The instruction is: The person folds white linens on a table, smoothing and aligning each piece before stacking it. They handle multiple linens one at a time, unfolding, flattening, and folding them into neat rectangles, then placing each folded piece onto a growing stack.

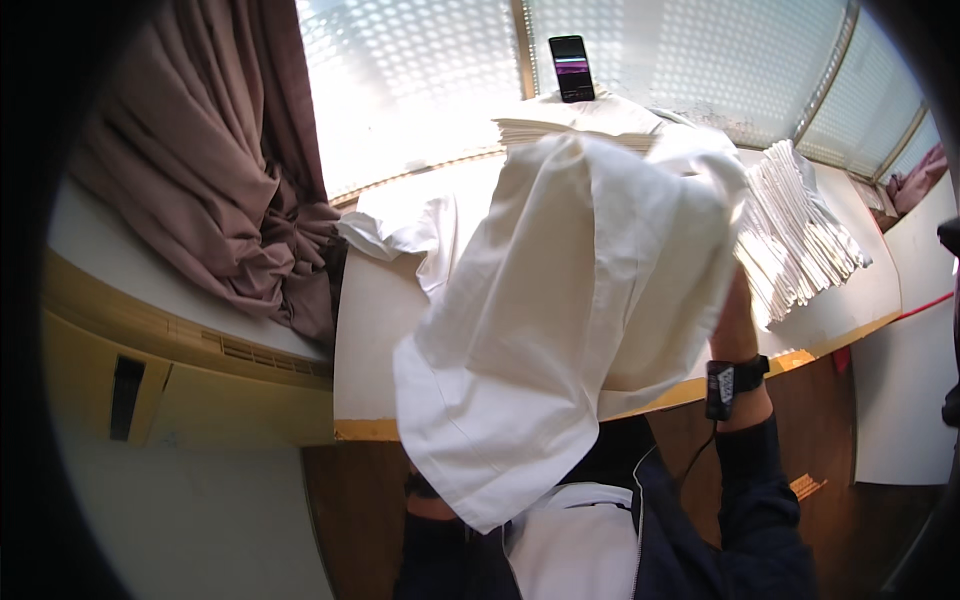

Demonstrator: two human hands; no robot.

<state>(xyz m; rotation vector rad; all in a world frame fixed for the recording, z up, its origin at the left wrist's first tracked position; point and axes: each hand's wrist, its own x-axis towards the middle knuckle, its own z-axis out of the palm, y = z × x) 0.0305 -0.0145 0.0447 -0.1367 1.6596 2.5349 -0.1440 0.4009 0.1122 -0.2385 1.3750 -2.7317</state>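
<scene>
A large white cloth [525, 300] hangs raised in front of me, draped over the table's front edge, with a corner dangling near my lap. Its upper right part is blurred. My right hand [735, 307] reaches up behind the cloth's right edge and holds it up there; the fingers are hidden by the fabric. A black band with a small device [724, 388] is on the right wrist. Of my left arm only the wrist [431, 508] shows, below the cloth's lower left edge; the left hand is covered by the cloth, so its grip is hidden.
Folded white cloths [525, 129] are stacked at the back of the white table [367, 337], with a phone [571, 69] propped there. Another row of folded cloths [802, 225] lies right. A crumpled white cloth [420, 232] lies left, near a mauve curtain [217, 172].
</scene>
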